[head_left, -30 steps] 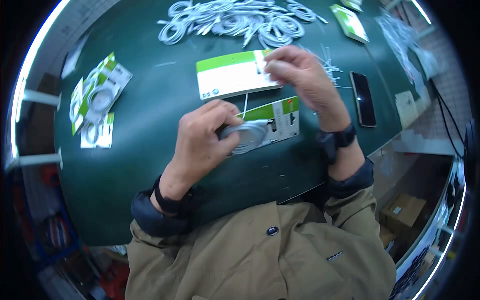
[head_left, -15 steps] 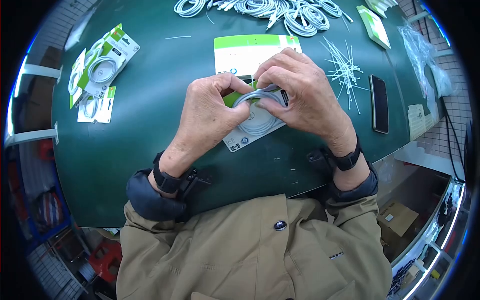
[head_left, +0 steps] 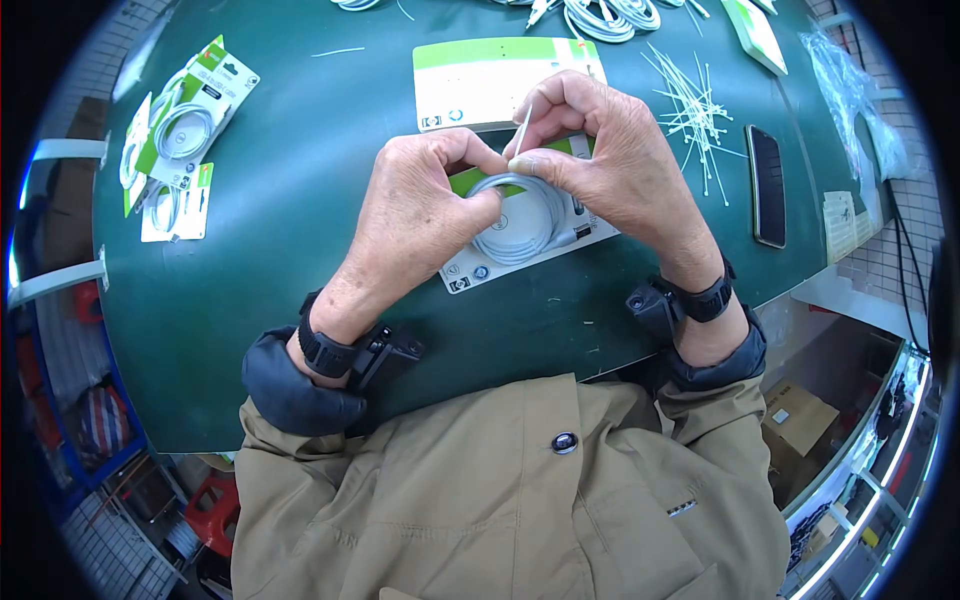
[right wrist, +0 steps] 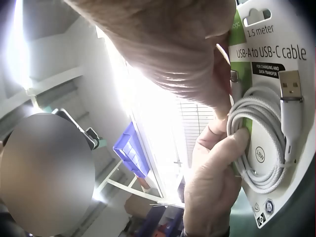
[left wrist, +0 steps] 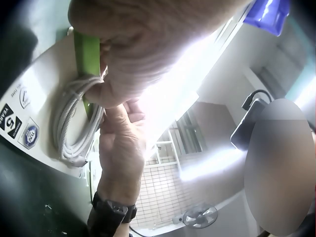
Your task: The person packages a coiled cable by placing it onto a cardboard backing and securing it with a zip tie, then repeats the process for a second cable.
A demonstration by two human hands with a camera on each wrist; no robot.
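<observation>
Tan cloth of a jacket (head_left: 480, 480) was seen nearest, its sleeves ended by dark cuffs, and a small black camera (head_left: 390, 350) was strapped to the left wrist. Just beyond, a coil of pale grey cable (head_left: 553, 222) was gripped by the left hand (head_left: 415, 200), with the thumb laid across the loops. By the right hand (head_left: 620, 145), a thin white tie (head_left: 523, 125) was pinched between thumb and finger at the top of the coil, its free end pointed upward; whether it was passed through the card could not be told. The coil was set against a green and white card (head_left: 464, 272), on which "USB-A to USB-C cable" could be read from the right wrist, beside a metal plug (right wrist: 290, 88). Past the card, a larger green-topped white pack (head_left: 480, 88) was laid on the dark green table (head_left: 290, 210). Loose white ties (head_left: 700, 118) were scattered to its right, near a black phone (head_left: 767, 190). Well apart on the left, carded cables (head_left: 183, 130) were overlapped. Farthest off, more coiled cables (head_left: 605, 18) were heaped, partly out of view.
</observation>
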